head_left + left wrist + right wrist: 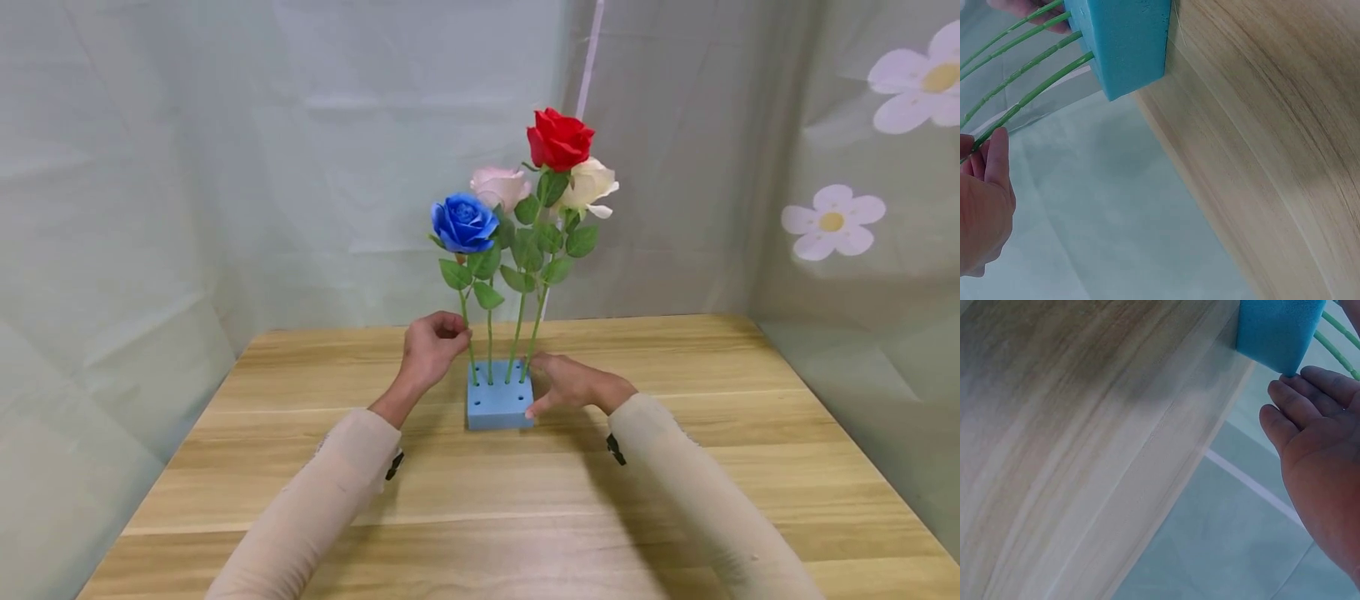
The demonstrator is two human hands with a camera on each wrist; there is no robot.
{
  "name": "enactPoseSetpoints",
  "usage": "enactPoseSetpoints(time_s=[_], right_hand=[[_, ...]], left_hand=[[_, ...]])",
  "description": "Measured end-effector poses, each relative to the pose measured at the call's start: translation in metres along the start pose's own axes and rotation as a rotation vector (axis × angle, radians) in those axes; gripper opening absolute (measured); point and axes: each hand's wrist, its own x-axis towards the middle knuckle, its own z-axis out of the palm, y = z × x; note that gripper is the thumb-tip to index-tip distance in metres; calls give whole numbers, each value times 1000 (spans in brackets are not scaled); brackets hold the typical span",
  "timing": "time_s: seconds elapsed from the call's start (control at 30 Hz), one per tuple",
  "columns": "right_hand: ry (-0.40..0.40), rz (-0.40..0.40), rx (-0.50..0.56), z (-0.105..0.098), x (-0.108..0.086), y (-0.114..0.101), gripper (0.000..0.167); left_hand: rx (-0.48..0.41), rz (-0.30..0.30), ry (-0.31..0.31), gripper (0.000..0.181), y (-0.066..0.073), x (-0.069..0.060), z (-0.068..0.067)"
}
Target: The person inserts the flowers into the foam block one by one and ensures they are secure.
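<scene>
Four stems stand in holes of a light blue foam block (501, 419) on the table. They carry a blue rose (464, 222), a pale pink rose (501, 187), a red rose (559, 140) and a cream rose (589, 187). My left hand (433, 346) pinches the blue rose's green stem (1044, 92) between thumb and fingers, above the block. At the block's right side, my right hand (573, 382) holds it, thumb by the front corner and fingers towards the back. In the right wrist view those fingers (1300, 403) reach the block's lower corner.
Beneath everything is a wooden table (480, 508), its far edge just behind the block. A pale cloth backdrop (360, 167) hangs behind it, with printed white flowers (832, 222) at the right. Unused holes (477, 403) show in the block's top.
</scene>
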Motion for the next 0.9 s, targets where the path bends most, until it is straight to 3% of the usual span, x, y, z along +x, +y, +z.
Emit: enactPoseSetpoints(time_s=[0.43, 0.67, 0.9], right_hand=[[-5, -26, -53, -3, 2, 3, 100], [-5, -31, -72, -3, 1, 4, 101], [-2, -54, -82, -7, -3, 4, 104]], left_hand=[[27, 9, -20, 16, 2, 3, -3], [68, 53, -20, 18, 5, 2, -5], [82, 37, -52, 21, 7, 2, -10]])
